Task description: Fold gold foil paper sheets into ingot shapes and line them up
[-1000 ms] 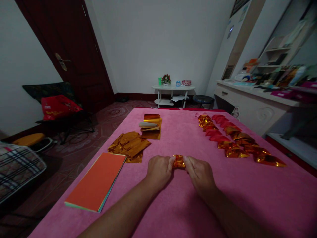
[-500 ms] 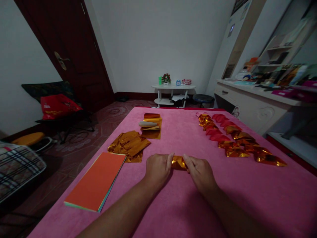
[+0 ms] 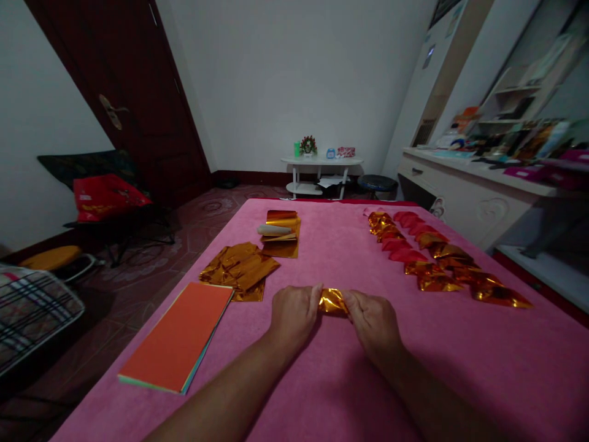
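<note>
A small folded piece of gold foil paper (image 3: pixel 333 301) lies on the pink tablecloth (image 3: pixel 460 362) between my two hands. My left hand (image 3: pixel 292 314) pinches its left end with curled fingers. My right hand (image 3: pixel 373 321) grips its right end, fingers closed over the foil. Both wrists rest low on the cloth.
A stack of orange paper sheets (image 3: pixel 177 337) lies at the left, with loose gold foil sheets (image 3: pixel 240 270) and a foil roll (image 3: pixel 280 232) behind it. A row of folded gold and red pieces (image 3: pixel 437 258) runs along the right. A white dresser (image 3: pixel 478 196) stands at the right.
The foil piece has turned slightly and shows more of its shiny face; my hands have shifted a little around it and stayed in place.
</note>
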### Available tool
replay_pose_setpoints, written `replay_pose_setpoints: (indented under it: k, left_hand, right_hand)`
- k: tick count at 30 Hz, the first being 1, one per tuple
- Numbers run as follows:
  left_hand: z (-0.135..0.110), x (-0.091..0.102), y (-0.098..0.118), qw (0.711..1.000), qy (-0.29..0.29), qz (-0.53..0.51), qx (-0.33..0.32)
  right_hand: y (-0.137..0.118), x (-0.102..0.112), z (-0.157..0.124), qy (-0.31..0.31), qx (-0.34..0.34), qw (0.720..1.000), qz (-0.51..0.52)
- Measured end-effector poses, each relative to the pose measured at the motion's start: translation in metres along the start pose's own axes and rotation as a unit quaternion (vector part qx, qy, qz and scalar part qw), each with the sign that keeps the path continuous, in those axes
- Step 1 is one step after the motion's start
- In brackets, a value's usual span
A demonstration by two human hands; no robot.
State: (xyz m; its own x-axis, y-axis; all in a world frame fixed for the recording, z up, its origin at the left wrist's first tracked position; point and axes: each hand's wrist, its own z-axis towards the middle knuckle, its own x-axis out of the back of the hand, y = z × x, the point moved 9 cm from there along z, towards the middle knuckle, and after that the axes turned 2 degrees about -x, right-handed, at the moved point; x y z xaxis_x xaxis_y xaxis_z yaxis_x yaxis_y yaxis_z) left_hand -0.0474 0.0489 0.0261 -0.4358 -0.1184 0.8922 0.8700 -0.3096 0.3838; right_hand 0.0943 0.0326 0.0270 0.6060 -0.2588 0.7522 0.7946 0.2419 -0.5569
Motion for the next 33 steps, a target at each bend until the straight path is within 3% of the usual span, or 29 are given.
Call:
replay_pose_setpoints:
  k: [5, 10, 13, 18, 25, 30, 33]
  left_hand:
    - [-0.001, 0.004, -0.004, 0.998, 0.020, -0.050, 0.014]
    - [-0.002, 0.004, 0.000, 0.999, 0.032, -0.022, -0.009]
    - [-0.003, 0.001, 0.007, 0.999, 0.023, -0.008, -0.042]
    - [-0.003, 0.002, 0.002, 0.999, 0.028, -0.018, -0.015]
    - [-0.003, 0.003, -0.001, 0.997, 0.033, -0.067, -0.015]
    - [0.000, 0.006, -0.007, 0.989, 0.051, -0.139, -0.003]
    - [0.001, 0.003, -0.004, 0.984, 0.031, -0.173, -0.021]
  right_hand:
    - [0.008, 0.000, 0.003, -0.012, -0.058, 0.998, 0.022]
    - [0.015, 0.002, 0.004, 0.011, -0.077, 0.996, 0.039]
    - [0.016, 0.003, 0.004, 0.029, -0.065, 0.997, 0.027]
    - [0.006, 0.009, 0.000, 0.059, -0.013, 0.998, 0.023]
    - [0.009, 0.003, 0.000, 0.022, -0.033, 0.999, 0.031]
    - [0.016, 0.005, 0.003, 0.042, -0.048, 0.992, 0.105]
    - [0.025, 0.014, 0.003, 0.043, -0.054, 0.988, 0.140]
